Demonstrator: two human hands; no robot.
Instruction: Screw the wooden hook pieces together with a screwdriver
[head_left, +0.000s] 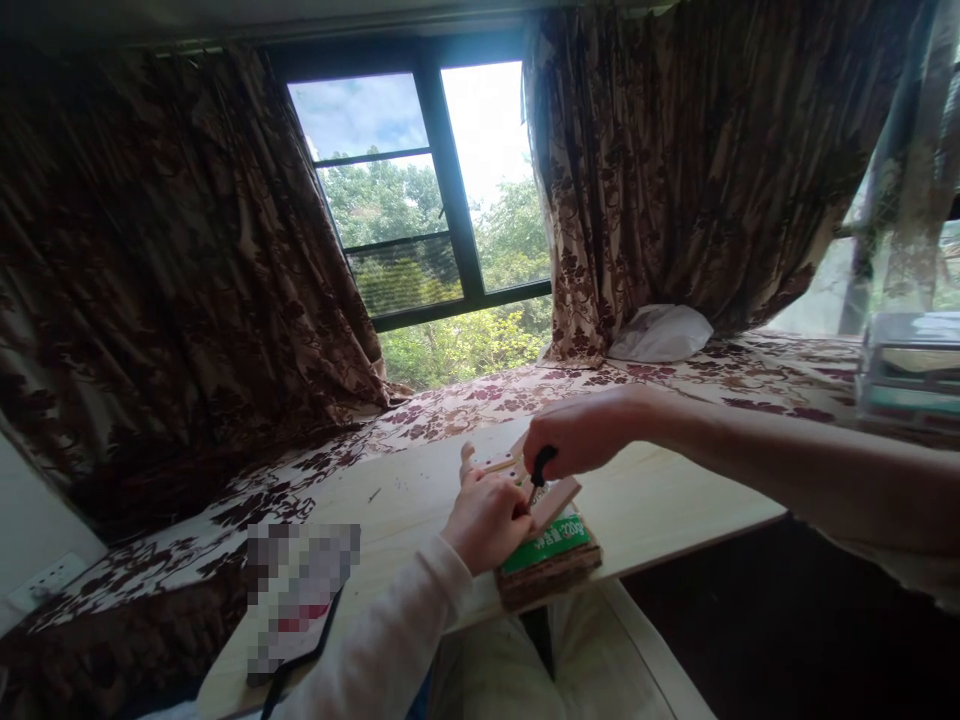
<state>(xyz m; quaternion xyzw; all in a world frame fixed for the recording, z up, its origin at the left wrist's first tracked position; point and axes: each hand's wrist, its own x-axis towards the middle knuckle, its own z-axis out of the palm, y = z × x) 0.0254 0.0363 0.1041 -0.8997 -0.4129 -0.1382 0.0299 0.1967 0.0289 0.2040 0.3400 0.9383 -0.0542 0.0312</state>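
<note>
My right hand (581, 435) grips the black handle of a screwdriver (543, 461), whose thin shaft points down toward my left fingers. My left hand (487, 520) is closed on a pale wooden piece (556, 502), pressing it against a green-and-white packet (559, 540). That packet lies over a brown, layered block (551, 580) at the table's near edge. Just beyond my left hand, more light wood with small dark holes (499, 468) is partly hidden by my fingers. The tool's tip is too small to make out.
The pale wooden board (405, 530) carries small dark bits and a blurred-out flat item with a dark edge (304, 605) at left. Behind is a flower-patterned ledge cover (465, 405) with a white plastic bag (660, 332). Clear plastic boxes (907, 375) stand at right.
</note>
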